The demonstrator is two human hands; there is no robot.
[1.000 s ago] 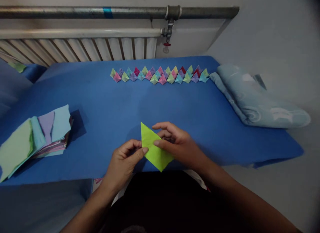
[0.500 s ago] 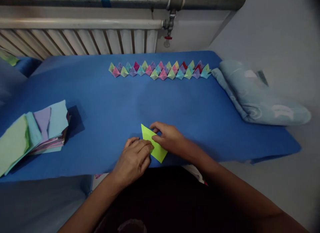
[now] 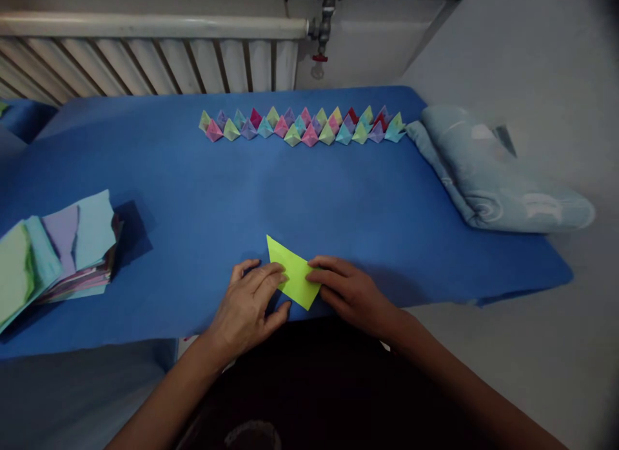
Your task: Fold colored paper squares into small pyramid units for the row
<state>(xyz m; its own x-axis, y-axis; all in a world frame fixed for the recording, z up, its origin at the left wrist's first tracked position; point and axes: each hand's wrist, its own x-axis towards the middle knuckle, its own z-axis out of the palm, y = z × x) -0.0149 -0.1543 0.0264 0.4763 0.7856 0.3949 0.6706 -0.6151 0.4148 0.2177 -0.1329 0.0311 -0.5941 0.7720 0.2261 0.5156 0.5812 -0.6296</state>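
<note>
A bright yellow-green sheet of folded paper (image 3: 294, 269) lies on the blue-covered table at its near edge, pointed at the upper left and the bottom. My left hand (image 3: 249, 302) rests on its left part, fingertips lying flat and pressing it down, with the thumb spread apart from them near the lower edge. My right hand (image 3: 355, 292) has its fingers stretched out, the fingertips touching the paper's right edge. Neither hand is wrapped round the paper. What lies beneath the fingertips is hidden.
Rows of small folded-paper pieces (image 3: 309, 135) in many colours stand at the table's far side. A stack of coloured paper (image 3: 94, 227) lies at the left. A folded light-blue blanket (image 3: 488, 179) sits at the right. Behind the blue table cover (image 3: 193, 192) is a radiator (image 3: 159, 66).
My right hand has moved from the paper's upper side to its right edge, and its fingers now point left. My left hand has shifted slightly left. The view has tilted down a little.
</note>
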